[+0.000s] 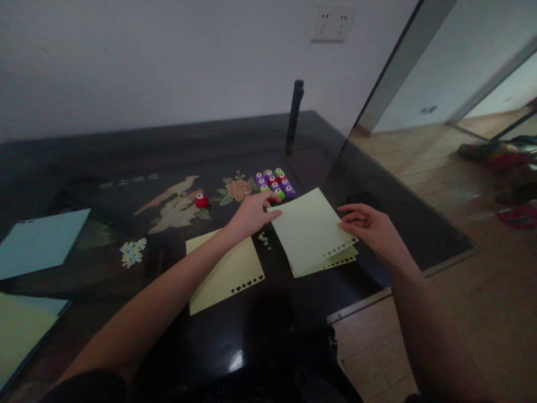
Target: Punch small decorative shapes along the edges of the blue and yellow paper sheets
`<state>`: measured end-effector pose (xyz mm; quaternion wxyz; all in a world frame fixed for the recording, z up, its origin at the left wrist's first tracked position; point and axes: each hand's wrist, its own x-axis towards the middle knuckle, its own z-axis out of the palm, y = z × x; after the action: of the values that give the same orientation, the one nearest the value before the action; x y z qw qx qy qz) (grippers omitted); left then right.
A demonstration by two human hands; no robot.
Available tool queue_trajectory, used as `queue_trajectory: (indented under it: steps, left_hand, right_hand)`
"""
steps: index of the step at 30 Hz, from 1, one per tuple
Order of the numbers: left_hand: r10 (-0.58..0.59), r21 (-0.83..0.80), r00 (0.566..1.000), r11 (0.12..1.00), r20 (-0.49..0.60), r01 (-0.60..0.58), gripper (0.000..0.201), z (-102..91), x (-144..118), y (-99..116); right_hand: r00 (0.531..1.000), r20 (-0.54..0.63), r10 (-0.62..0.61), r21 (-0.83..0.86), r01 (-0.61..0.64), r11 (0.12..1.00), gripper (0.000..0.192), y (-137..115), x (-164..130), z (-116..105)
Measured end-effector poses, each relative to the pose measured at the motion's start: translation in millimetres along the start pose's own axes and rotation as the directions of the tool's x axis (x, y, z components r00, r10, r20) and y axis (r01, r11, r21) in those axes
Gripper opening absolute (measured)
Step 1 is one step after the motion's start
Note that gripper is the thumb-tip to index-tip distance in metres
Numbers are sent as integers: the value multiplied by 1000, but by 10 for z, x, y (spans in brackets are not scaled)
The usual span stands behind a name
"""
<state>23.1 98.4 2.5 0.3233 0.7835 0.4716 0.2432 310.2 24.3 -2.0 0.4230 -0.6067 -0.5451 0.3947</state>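
Head view: dark counter (176, 336).
Left hand (251, 215): grip pinches the far corner of the pale sheet stack (308, 229).
Right hand (371, 226): fingers loosely open, touching the stack's right edge.
Punches (274, 183): just behind.

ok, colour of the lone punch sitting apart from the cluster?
Red, with a dark centre on top: the lone punch stands left of the purple, green and red cluster. Head view.
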Motion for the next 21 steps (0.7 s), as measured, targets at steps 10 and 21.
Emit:
queue_trajectory:
  steps: [10, 21]
  left_hand:
    - [-54, 364, 996, 931, 74, 24, 34, 273, 49, 86]
    - [235, 502, 970, 832, 69, -237, 25, 144, -393, 206]
  right_hand:
    - [1000, -13, 0, -188, -2, 982, 37, 212, -170, 13]
    - [960, -87, -267, -492, 192, 849, 18, 15, -171, 48]
